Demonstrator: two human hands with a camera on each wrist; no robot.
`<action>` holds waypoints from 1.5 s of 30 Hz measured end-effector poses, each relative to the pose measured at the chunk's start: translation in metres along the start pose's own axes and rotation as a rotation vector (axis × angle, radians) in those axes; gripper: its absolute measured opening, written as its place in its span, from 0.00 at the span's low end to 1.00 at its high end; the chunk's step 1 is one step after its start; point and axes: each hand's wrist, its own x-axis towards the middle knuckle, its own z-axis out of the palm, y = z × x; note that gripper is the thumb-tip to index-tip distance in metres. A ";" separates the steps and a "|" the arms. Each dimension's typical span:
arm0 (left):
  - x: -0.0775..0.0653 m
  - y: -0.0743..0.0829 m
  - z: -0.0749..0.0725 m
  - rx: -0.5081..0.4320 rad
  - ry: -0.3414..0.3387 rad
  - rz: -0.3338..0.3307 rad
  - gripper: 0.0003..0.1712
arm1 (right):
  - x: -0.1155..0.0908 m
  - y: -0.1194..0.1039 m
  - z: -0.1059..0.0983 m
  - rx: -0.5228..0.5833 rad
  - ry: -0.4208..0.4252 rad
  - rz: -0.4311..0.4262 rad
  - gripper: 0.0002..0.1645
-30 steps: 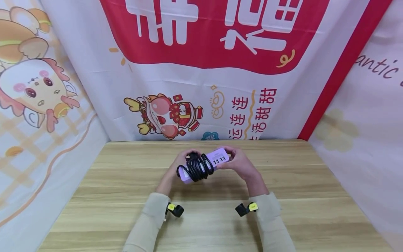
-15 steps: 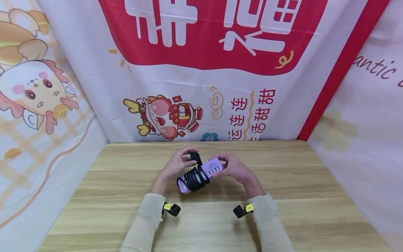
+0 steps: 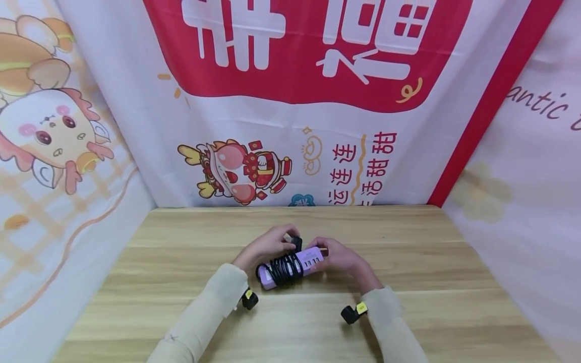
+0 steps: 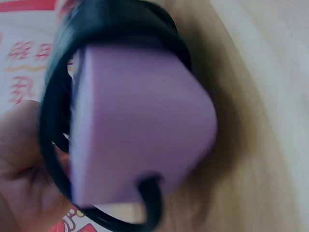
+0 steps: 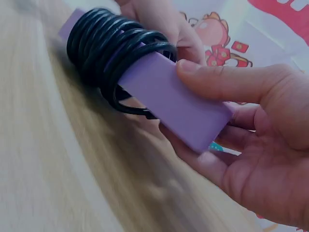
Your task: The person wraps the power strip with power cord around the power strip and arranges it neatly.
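Observation:
A purple power strip [image 3: 268, 283] with USB ports lies slantwise between the two hands. Several turns of black cable [image 3: 282, 270] are wound around its left part. My right hand [image 3: 341, 257] grips the strip's right end; in the right wrist view the thumb presses one face of the purple strip [image 5: 178, 104] and the fingers wrap under the other. At the strip's far side my left hand [image 3: 269, 243] pinches the black plug [image 3: 296, 244]. Close up and blurred in the left wrist view, the strip's end [image 4: 140, 121] shows the cable coming out of it.
The wooden table [image 3: 408, 282] spreads beneath both hands. Behind it hangs a printed cloth [image 3: 254, 111], with more cloth at the left and right sides. A small black camera sits on each wrist, by the beige sleeves [image 3: 204, 307].
The strip has come lower in the head view, held by the right hand. The left hand shifted from behind the strip to its far side, then rightward with the plug in its fingers.

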 end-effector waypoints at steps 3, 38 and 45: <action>0.007 -0.002 0.001 0.085 -0.045 0.034 0.12 | -0.001 0.003 0.000 -0.044 -0.007 -0.002 0.27; -0.102 0.009 0.013 0.321 0.076 0.042 0.45 | 0.014 0.006 -0.044 -0.087 -0.015 -0.013 0.17; -0.097 0.002 0.013 0.307 0.073 0.017 0.42 | 0.024 0.006 -0.044 -0.242 -0.166 -0.113 0.26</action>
